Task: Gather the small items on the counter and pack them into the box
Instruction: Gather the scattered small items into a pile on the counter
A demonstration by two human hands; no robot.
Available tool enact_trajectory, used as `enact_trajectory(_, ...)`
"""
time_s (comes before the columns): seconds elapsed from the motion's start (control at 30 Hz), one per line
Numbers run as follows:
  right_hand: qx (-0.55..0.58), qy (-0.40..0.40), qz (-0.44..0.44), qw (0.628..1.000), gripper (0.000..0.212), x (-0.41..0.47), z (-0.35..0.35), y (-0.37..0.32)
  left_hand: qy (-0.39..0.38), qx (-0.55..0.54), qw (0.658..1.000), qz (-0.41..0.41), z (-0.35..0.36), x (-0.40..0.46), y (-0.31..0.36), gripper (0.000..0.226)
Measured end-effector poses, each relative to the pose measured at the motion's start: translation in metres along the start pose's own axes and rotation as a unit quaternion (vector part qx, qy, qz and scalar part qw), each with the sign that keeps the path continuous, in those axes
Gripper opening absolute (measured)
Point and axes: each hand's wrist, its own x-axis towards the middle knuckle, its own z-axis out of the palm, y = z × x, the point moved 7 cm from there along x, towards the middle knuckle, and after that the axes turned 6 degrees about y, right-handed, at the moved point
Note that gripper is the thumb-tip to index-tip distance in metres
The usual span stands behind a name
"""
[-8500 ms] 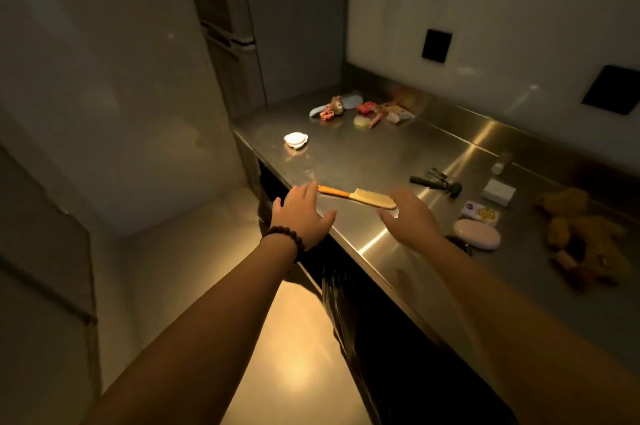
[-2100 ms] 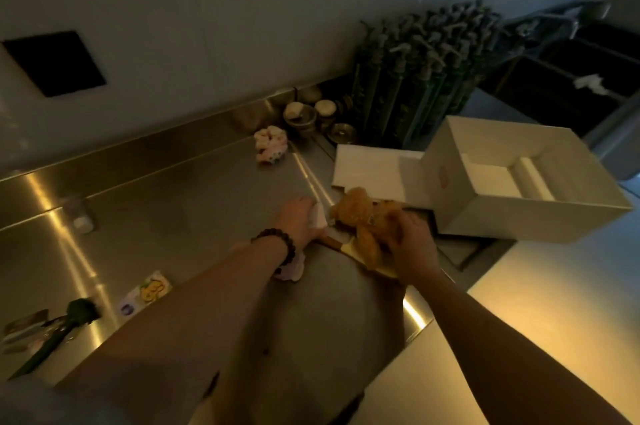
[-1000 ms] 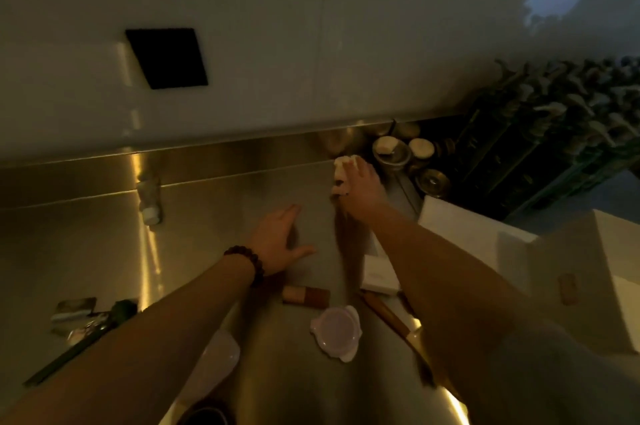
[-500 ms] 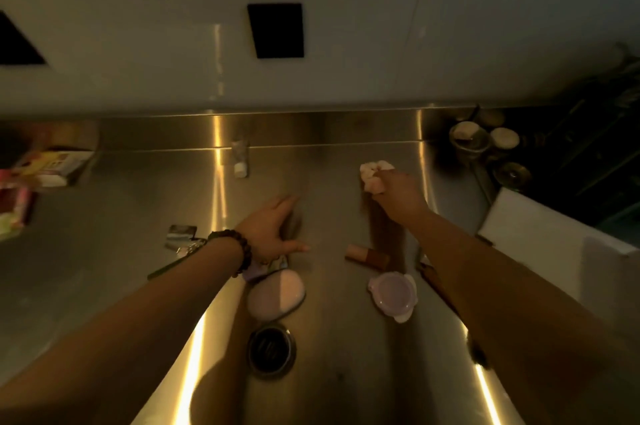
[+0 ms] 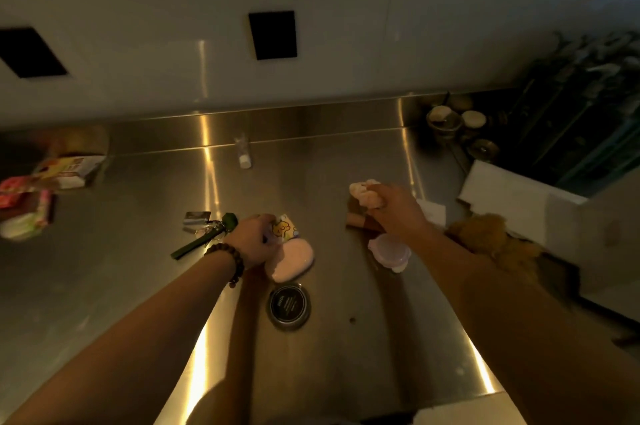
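Standing over dim steel counter [image 5: 138, 286] under white wall [image 5: 346, 26] with two black squares.

Left hand [image 5: 254, 239], beads [image 5: 227, 260] on wrist, curling fingers round small card [image 5: 285, 227] with cartoon print; grasping it, though how firmly hard to tell. Lying just under that hand, touching it: pink oval case [image 5: 294, 260]. Sitting nearer the body from the case, apart: round black tin [image 5: 289, 307]. Lying just left of left hand: keys [image 5: 207, 230] on green strap, close beside the knuckles.

Right hand [image 5: 393, 213] gripping pale scrunchie [image 5: 363, 194], fingers closed round it, lifted a little off the steel. Showing under that hand: brown tube [image 5: 362, 220], partly hidden. Resting just below the right wrist: clear round lid [image 5: 389, 251], part covered by the forearm. Lying right of the right forearm, near it: brown plush [image 5: 485, 237]. Standing beyond the plush, far right: white box [image 5: 519, 206], cut off by the frame edge, inside not visible.

Sitting well beyond both hands by the backsplash: small bottle [image 5: 244, 154] with white cap. Piling up far left of left hand: coloured packets [image 5: 45, 189], blurred. Clustering far behind right hand in the corner: small cups [image 5: 457, 120] and dark pump bottles [image 5: 581, 106].
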Motion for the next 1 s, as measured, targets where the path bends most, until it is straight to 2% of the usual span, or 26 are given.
enact_trajectory(0.17, -0.019, 0.020, 0.026, 0.999, 0.045, -0.031, -0.021, 0.012, -0.016, 0.052, 0.999, -0.002, 0.002, -0.003, 0.004, 0.063)
enact_trajectory(0.27, -0.007, 0.052, 0.027, 0.998, 0.045, -0.049, -0.039, 0.018, 0.043, 0.007, 0.999, 0.007, -0.008, -0.003, 0.021, 0.055)
enact_trajectory(0.4, -0.004, 0.114, 0.019, 0.993, 0.043, -0.069, -0.076, 0.030, 0.098, -0.033, 0.989, 0.106, -0.016, 0.000, 0.088, 0.054)
enact_trajectory(0.5, -0.021, 0.178, 0.066, 0.982, 0.038, -0.092, -0.102, 0.051, 0.066, -0.068, 0.981, 0.171, 0.005, -0.007, 0.149, 0.062)
enact_trajectory(0.63, -0.043, 0.201, 0.130, 0.970, 0.043, -0.134, -0.113, 0.081, 0.009, -0.093, 0.963, 0.251, 0.055, -0.030, 0.222, 0.062)
enact_trajectory(0.73, -0.036, 0.218, 0.159, 0.962, 0.051, -0.172, -0.112, 0.095, -0.036, -0.069, 0.950, 0.304, 0.096, -0.051, 0.256, 0.064)
enact_trajectory(0.83, -0.041, 0.200, 0.170, 0.964, 0.056, -0.198, -0.104, 0.108, -0.086, -0.048, 0.942, 0.322, 0.130, -0.065, 0.264, 0.062)
enact_trajectory(1.0, -0.089, 0.077, 0.170, 0.979, 0.069, -0.213, -0.070, 0.123, -0.114, -0.006, 0.939, 0.325, 0.154, -0.070, 0.256, 0.061)
